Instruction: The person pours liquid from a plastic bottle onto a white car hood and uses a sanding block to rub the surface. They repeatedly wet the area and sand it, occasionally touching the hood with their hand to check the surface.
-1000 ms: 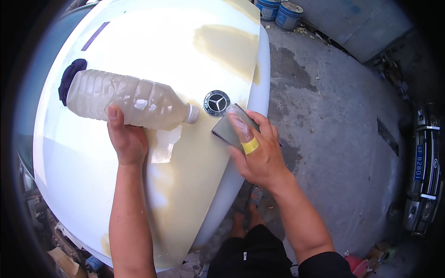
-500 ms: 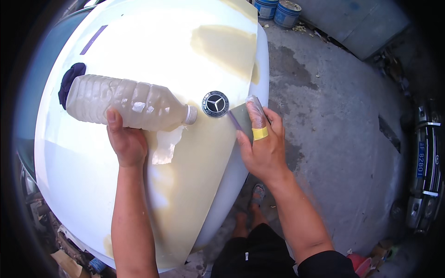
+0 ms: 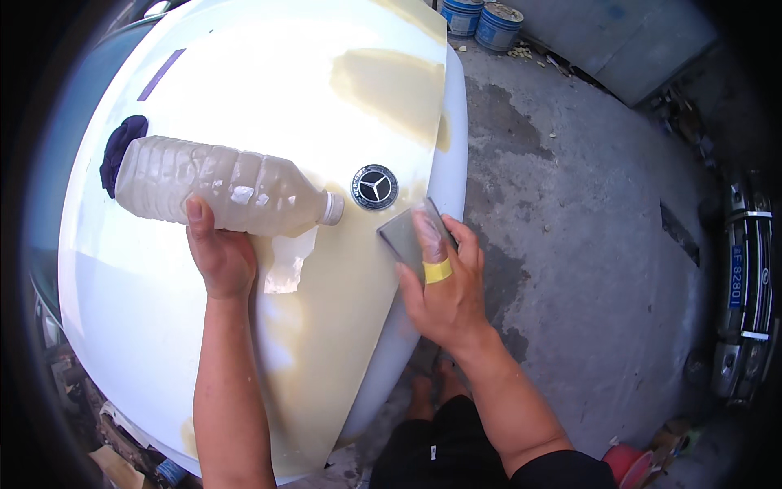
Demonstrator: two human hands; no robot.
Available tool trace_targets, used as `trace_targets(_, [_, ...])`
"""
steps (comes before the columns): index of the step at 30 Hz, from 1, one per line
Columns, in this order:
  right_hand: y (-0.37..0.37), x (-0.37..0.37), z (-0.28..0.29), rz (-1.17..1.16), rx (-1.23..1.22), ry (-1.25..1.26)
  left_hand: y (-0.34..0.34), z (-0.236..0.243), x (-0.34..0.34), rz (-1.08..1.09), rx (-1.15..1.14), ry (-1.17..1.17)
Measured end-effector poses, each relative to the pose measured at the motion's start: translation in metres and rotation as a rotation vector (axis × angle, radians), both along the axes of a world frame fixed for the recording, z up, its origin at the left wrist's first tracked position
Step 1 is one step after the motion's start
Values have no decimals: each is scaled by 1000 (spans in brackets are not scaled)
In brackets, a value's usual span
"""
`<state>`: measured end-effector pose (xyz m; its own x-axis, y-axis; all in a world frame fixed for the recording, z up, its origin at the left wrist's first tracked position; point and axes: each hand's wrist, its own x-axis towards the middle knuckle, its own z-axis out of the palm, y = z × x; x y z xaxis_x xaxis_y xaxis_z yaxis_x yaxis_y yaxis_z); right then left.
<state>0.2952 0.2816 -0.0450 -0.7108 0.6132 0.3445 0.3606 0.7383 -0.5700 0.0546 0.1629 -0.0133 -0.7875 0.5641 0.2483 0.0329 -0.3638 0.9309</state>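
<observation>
My left hand (image 3: 220,257) is closed around a large clear plastic bottle (image 3: 224,183) full of cloudy liquid. The bottle lies nearly level above the white car hood (image 3: 187,326), its white-capped neck pointing right. At the hood's right edge, my right hand (image 3: 448,281) grips a flat grey sanding block (image 3: 399,236), fingers spread over its top and thumb at its near side. One finger is wrapped in clear plastic with yellow tape (image 3: 437,270). A round black-and-silver badge (image 3: 375,187) sits between bottle and block. Yellowish sanded patches (image 3: 383,85) mark the paint.
A dark cloth (image 3: 122,155) lies behind the bottle's base, near a purple strip (image 3: 161,75). Blue buckets (image 3: 497,28) stand at the far side. Concrete floor (image 3: 586,244) stretches right toward a detached-looking car front piece (image 3: 745,285). A red basin (image 3: 627,466) is at lower right.
My right hand has drawn the sanding block nearer and left, away from the badge, turning it slightly. The left hand keeps its hold on the bottle, and the view has shifted a little.
</observation>
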Motion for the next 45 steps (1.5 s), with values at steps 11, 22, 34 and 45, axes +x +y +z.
trace_targets(11, [29, 4, -4, 148, 7, 51, -1, 1, -1, -10, -15, 16])
trace_targets(22, [59, 0, 7, 324, 10, 5, 0, 1, -2, 30, -12, 13])
trace_targets(34, [55, 2, 1, 364, 89, 16, -3, 1, -3, 18, -19, 0])
trace_targets(45, [19, 10, -6, 191, 2, 5, -4, -2, 0, 42, -34, -8])
